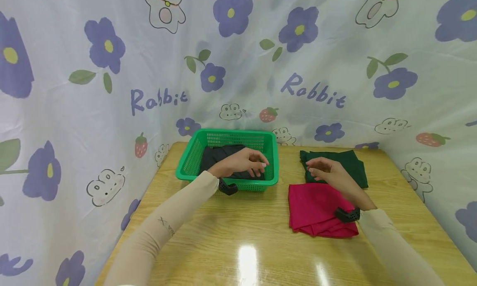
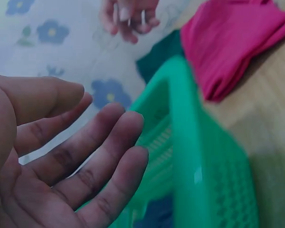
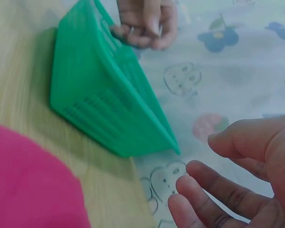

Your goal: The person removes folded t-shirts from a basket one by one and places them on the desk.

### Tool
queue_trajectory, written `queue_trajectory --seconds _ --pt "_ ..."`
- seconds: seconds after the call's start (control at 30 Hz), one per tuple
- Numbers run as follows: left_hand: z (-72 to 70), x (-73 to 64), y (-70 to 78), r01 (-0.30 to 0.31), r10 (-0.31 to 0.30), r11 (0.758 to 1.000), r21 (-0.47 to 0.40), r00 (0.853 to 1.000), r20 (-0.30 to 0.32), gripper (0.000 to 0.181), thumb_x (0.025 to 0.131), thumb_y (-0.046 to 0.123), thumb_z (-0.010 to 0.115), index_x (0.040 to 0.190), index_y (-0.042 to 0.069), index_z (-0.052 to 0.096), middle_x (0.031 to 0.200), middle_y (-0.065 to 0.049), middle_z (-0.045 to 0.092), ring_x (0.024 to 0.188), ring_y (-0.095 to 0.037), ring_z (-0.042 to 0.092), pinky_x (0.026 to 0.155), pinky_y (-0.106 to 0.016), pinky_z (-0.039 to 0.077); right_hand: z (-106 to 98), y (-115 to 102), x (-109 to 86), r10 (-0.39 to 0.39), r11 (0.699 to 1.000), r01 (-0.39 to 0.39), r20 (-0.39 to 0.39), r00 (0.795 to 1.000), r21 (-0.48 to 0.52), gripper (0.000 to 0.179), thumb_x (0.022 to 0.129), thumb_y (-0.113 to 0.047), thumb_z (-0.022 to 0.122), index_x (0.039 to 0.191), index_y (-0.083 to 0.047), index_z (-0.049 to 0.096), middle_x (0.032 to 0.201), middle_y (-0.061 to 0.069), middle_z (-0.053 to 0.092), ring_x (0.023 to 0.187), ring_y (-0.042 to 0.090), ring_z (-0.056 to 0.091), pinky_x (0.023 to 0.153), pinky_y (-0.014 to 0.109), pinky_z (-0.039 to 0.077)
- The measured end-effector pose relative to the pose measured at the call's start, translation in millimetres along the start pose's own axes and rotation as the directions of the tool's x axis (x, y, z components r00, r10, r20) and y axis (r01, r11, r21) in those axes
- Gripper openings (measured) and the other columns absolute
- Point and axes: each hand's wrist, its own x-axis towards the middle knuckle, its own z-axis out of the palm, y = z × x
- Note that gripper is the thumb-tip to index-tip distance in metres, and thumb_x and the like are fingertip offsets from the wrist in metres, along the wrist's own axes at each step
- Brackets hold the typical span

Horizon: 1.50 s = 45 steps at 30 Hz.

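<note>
My left hand (image 1: 244, 161) hovers over a green plastic basket (image 1: 274, 153), its fingers loosely bent and holding nothing. Inside the basket lies a black folded cloth (image 1: 218, 154), partly covered by that hand. To the right, my right hand (image 1: 328, 172) hangs in the air above two folded cloths, also with nothing in its fingers. One is a pink-red cloth (image 1: 311, 207) nearer to me; behind it sits a dark green cloth (image 1: 348, 164), partly hidden by the hand. In the left wrist view the fingers (image 2: 111, 171) are spread apart beside the basket's rim.
Everything stands on a wooden table (image 1: 223, 236) with light glare near its front. A white curtain (image 1: 246, 91) printed with flowers and rabbits encloses the table at the back and sides. Each wrist carries a black band (image 1: 228, 187).
</note>
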Motion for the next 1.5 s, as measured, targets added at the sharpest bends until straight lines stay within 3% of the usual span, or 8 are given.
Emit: queue_trajectory --seconds 0.27,0.6,0.9,1.03,1.13,1.33,1.5 --pt "-40.6 -5.0 -12.8 0.071 -0.069 0.997 0.019 0.992 -0.108 0.021 0.105 0.027 0.064 0.121 0.015 0.071 0.116 -0.018 0.069 0.102 -0.037 0.068 0.094 -0.064 0.049 22.6 -16.8 31.4 -0.008 0.999 0.007 0.042 0.999 0.031 0.035 0.105 -0.025 0.063 0.137 -0.009 0.060 0.135 0.014 0.060 0.116 0.027 0.060 0.090 0.033 0.055" --pt "-71.2 -16.5 -36.8 0.187 -0.177 0.982 0.036 0.964 -0.196 0.029 0.107 0.024 0.060 0.128 0.005 0.066 0.125 -0.027 0.062 0.101 -0.038 0.067 0.095 -0.061 0.051 56.9 -34.8 64.6 -0.041 0.999 0.040 0.065 0.997 0.011 0.038 0.106 -0.016 0.061 0.142 -0.004 0.056 0.135 0.019 0.060 0.116 0.035 0.061 0.090 0.041 0.056" --pt "-99.5 -29.9 -49.3 0.320 -0.290 0.945 0.067 0.916 -0.278 0.038 0.108 0.018 0.056 0.139 -0.005 0.058 0.130 -0.030 0.058 0.103 -0.044 0.066 0.090 -0.055 0.055 90.6 -45.4 104.0 -0.030 0.998 0.026 0.073 0.997 0.055 0.035 0.106 -0.017 0.062 0.140 -0.010 0.057 0.137 0.018 0.058 0.117 0.040 0.060 0.094 0.049 0.055" --pt "-104.6 -33.9 -53.2 0.370 -0.335 0.926 0.082 0.900 -0.280 0.039 0.109 0.017 0.054 0.141 -0.005 0.056 0.133 -0.031 0.055 0.104 -0.046 0.064 0.087 -0.053 0.056 106.5 -47.4 115.3 -0.005 0.997 -0.002 0.082 0.997 0.083 0.037 0.105 -0.015 0.063 0.140 -0.007 0.056 0.139 0.022 0.055 0.121 0.042 0.057 0.099 0.057 0.051" --pt "-106.6 -35.2 -56.6 0.419 -0.378 0.903 0.094 0.880 -0.289 0.039 0.109 0.017 0.053 0.142 -0.003 0.055 0.137 -0.027 0.053 0.103 -0.045 0.063 0.085 -0.049 0.056 116.5 -49.4 120.7 0.022 0.995 -0.031 0.097 0.995 0.092 0.041 0.104 -0.014 0.064 0.142 -0.006 0.053 0.142 0.025 0.052 0.122 0.043 0.057 0.100 0.059 0.049" --pt "-107.7 -36.5 -63.1 0.510 -0.459 0.845 0.161 0.846 -0.271 0.042 0.109 0.020 0.052 0.147 0.001 0.050 0.148 -0.023 0.045 0.102 -0.042 0.061 0.081 -0.046 0.055 133.6 -51.8 129.6 0.099 0.995 -0.099 0.116 0.988 0.000 0.044 0.104 -0.021 0.065 0.145 -0.012 0.051 0.148 0.023 0.046 0.119 0.043 0.058 0.098 0.058 0.049" --pt "-106.8 -37.7 -63.0 0.554 -0.508 0.814 0.174 0.824 -0.250 0.047 0.109 0.022 0.053 0.152 0.003 0.045 0.154 -0.023 0.039 0.110 -0.041 0.058 0.083 -0.045 0.054 144.7 -56.0 135.2 0.159 0.984 -0.149 0.114 0.981 -0.095 0.055 0.102 -0.024 0.066 0.152 -0.011 0.045 0.157 0.021 0.040 0.134 0.040 0.049 0.103 0.058 0.046"
